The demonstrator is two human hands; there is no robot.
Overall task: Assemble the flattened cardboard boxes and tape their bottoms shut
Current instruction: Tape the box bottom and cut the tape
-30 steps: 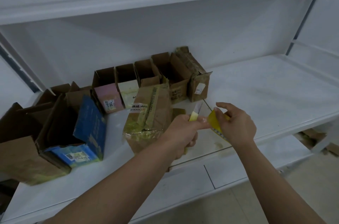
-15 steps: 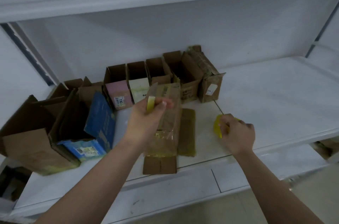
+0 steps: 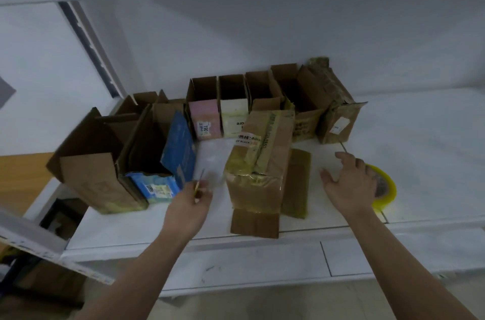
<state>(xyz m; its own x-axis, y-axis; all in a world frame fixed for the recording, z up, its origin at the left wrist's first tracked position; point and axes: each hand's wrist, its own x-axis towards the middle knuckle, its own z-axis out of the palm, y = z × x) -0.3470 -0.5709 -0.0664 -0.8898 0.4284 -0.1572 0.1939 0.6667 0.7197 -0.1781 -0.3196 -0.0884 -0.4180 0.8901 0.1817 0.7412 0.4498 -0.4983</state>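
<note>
**Taped box on the shelf, hands either side**

We see a brown box lying on its side at the middle of the white shelf, its near end wrapped in yellowish tape and a loose flap jutting toward the shelf's front edge. A flat piece of cardboard lies just to its right, touching it.

Our left hand hovers just left of the box and pinches a small strip of tape between thumb and fingers. Our right hand hangs to the right of the box with fingers spread and holds nothing; it partly covers a yellow tape roll that rests on the shelf.

Behind the box stands a row of open boxes against the back wall. To the left, two larger open boxes lie tipped, one plain brown, one with blue print.
</note>
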